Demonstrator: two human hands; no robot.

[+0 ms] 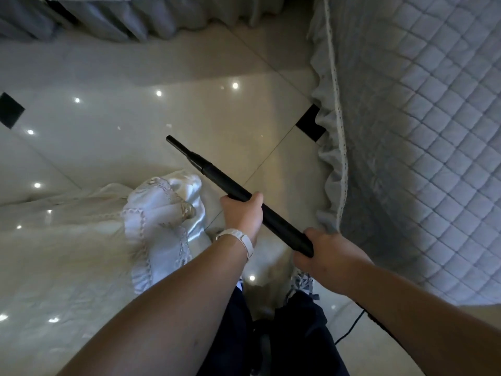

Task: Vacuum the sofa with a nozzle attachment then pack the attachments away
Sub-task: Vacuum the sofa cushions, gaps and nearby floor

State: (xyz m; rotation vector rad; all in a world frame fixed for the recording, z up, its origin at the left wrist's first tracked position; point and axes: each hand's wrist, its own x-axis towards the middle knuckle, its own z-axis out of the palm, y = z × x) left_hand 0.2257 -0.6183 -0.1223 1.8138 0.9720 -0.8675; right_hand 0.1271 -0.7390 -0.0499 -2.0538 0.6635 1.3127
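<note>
A long black vacuum tube (217, 176) with a narrow nozzle tip (176, 143) slants up and to the left above the tiled floor. My left hand (242, 213), with a white watch on its wrist, grips the tube at its middle. My right hand (322, 249) grips the tube's lower end. The sofa (420, 158), under a grey quilted cover with a frilled, lace-edged skirt, fills the right side. The nozzle tip hangs over the floor, apart from the sofa.
A bundle of white lace-trimmed cloth (162, 218) lies on the glossy tiles (135, 118) left of my left hand. More grey skirted furniture (122, 20) runs along the top. A black cable (349, 332) trails on the floor at lower right. My legs and a patterned shoe (301, 283) are below.
</note>
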